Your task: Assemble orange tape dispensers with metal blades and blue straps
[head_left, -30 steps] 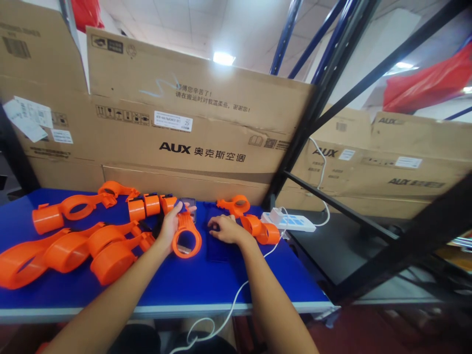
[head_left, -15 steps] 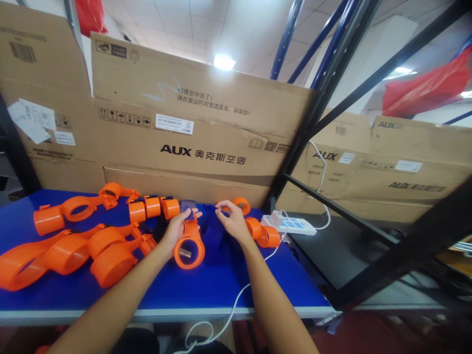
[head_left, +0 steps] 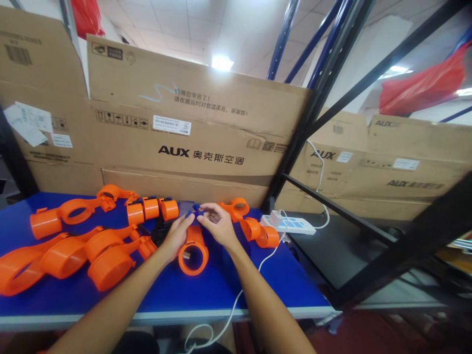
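Note:
My left hand [head_left: 179,232] is closed on an orange plastic ring holder [head_left: 194,236], its round opening towards me and its stem pointing away. At the top of the stem are small dark blue parts [head_left: 196,210]. My right hand [head_left: 219,224] meets them from the other side, thumb and forefinger pinched on a small blue piece partly hidden by the fingers. Just behind the fingertips lies a dark rectangular object [head_left: 186,207]. Black pieces [head_left: 161,230] rest beside my left hand.
Several orange ring holders [head_left: 110,258] lie on the blue tabletop [head_left: 158,292] at left. More orange rings [head_left: 270,236] are at right, near a white power strip [head_left: 291,224] with a white cable [head_left: 236,302]. A cardboard box [head_left: 217,118] stands behind; a black rack post [head_left: 306,129] rises right.
My right hand has moved left to meet my left hand at the ring holder's top. The ring holder has shifted slightly right and down. The view has shifted slightly.

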A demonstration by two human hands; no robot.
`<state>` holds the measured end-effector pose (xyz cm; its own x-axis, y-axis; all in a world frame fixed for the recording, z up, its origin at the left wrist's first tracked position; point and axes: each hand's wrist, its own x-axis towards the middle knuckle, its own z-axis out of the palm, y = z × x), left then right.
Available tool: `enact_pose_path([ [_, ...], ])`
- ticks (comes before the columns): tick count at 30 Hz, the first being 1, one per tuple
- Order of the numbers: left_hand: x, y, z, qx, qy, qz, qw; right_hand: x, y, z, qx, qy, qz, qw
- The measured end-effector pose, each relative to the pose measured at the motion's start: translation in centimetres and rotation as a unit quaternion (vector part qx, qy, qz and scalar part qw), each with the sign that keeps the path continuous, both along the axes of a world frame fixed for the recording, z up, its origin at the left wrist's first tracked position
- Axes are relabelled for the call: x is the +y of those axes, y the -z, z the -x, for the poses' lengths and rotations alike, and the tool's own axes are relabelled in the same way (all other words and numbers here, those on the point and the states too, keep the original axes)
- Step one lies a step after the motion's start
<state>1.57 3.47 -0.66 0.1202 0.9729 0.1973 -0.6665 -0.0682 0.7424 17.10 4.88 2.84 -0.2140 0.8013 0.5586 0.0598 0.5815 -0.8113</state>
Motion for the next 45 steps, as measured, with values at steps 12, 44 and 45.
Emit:
enact_pose_path([
  [12, 0.2, -0.4, 0.7, -0.054, 0.017, 0.001, 0.998, -0.3, -0.3, -0.1, -0.075, -0.047, -0.045, 0.995],
  [44, 0.5, -0.6, 1.8, -0.065, -0.079, -0.055, 0.993, -0.4, -0.6, -2.2, -0.165, 0.060, -0.094, 0.980],
  [45, 0.5, -0.6, 1.8, -0.059, -0.080, -0.065, 0.993, -0.5, -0.7, -2.3, -0.183, 0.072, -0.116, 0.974],
])
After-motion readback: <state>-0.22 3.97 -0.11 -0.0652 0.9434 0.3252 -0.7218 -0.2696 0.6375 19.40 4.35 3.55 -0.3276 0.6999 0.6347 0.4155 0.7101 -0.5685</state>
